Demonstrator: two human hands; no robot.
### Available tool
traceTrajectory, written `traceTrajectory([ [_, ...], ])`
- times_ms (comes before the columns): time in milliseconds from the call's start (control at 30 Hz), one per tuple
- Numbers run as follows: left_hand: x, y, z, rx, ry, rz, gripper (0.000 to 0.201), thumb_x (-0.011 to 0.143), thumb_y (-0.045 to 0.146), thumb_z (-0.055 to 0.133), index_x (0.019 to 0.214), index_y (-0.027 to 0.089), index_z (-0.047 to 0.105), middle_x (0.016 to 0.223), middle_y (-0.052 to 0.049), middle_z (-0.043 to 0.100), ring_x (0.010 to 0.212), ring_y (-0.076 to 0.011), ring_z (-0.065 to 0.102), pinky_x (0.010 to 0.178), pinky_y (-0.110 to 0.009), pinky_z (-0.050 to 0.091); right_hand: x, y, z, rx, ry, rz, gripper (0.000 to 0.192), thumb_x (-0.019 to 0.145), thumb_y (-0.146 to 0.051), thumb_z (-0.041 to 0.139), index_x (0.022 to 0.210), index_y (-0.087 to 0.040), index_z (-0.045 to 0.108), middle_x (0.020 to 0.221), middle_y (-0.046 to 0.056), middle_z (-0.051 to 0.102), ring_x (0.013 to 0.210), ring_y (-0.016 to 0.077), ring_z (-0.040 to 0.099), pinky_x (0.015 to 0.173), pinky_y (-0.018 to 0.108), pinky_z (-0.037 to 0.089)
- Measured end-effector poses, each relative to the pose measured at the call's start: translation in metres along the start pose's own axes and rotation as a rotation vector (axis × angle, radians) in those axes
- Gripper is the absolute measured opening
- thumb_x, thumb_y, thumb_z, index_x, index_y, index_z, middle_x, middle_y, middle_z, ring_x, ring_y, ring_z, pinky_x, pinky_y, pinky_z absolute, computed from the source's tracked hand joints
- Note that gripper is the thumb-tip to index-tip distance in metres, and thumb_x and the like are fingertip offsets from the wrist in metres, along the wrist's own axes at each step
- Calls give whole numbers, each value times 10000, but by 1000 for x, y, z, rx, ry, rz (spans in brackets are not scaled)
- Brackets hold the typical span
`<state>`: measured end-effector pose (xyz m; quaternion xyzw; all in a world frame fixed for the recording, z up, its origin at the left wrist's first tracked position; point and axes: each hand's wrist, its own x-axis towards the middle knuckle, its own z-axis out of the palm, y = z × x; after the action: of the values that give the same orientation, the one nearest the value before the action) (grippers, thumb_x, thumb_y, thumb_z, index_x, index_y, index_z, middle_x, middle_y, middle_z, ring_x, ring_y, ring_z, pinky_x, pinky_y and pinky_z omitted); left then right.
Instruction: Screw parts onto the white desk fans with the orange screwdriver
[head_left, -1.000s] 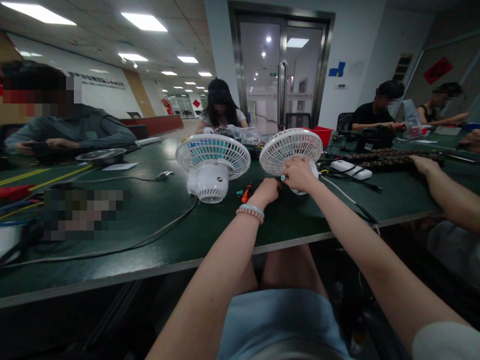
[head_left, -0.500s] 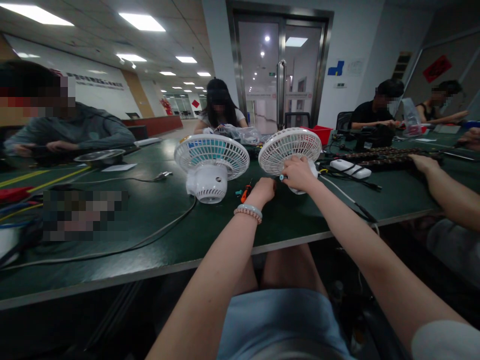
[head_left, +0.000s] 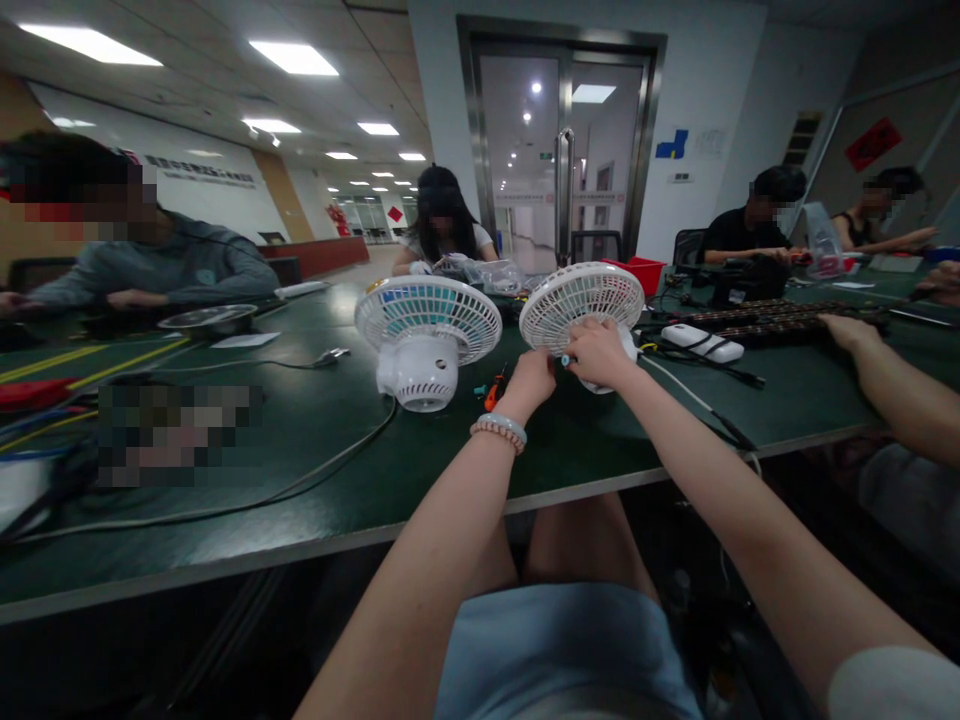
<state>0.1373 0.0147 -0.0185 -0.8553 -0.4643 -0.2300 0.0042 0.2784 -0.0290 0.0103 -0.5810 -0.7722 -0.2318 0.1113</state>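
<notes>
- white fan [head_left: 581, 298] lies face-up on the green table [head_left: 315, 440], at 12 o'clock from the person.
- right hand [head_left: 600, 352] wrapped over its rear housing, fingers curled shut.
- left hand [head_left: 531, 378] just beside at 9 o'clock, fingers bunched; contents cannot tell.
- second fan [head_left: 426, 325] further toward 9 o'clock, orange screwdriver [head_left: 493, 392] between.

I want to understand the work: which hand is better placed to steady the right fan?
Probably the right hand: it already rests on the right fan, while the left hand is beside it.

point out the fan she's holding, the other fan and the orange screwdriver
held fan [head_left: 570, 300], head view, on its white front grille above the right hand
other fan [head_left: 427, 312], head view, on its grille rim
orange screwdriver [head_left: 493, 393], head view, on its handle, partly hidden
</notes>
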Motion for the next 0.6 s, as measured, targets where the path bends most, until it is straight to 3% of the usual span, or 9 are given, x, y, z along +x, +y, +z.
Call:
traceTrajectory([
  [100,0,4,-4,-130,202,33,172,783,97,443,888,135,574,880,-107,632,857,-184,585,787,-297,457,0,0,1,-8,7,-6,236,784,-317,511,855,-179,690,1041,124,591,1046,316,402,797,443,280],
  [167,-1,7,-6,-188,265,58,173,779,92,444,894,140,563,879,-90,625,850,-170,575,793,-289,452,0,0,1,-15,6,-4,237,782,-317,510,857,-177,686,1042,126,592,1044,316,404,797,442,279],
  [367,-3,11,-7,-250,269,174,162,748,76,450,844,155,554,856,-64,620,822,-162,564,782,-281,448,0,-1,2,0,25,10,247,765,-276,503,909,-165,670,1037,138,595,1042,310,413,795,433,279],
  [600,-3,11,-7,-245,268,182,161,724,68,472,826,159,558,851,-58,623,819,-165,562,773,-280,445,0,-1,2,-8,14,22,248,769,-277,491,903,-164,666,1047,137,595,1050,306,410,807,429,277],
])
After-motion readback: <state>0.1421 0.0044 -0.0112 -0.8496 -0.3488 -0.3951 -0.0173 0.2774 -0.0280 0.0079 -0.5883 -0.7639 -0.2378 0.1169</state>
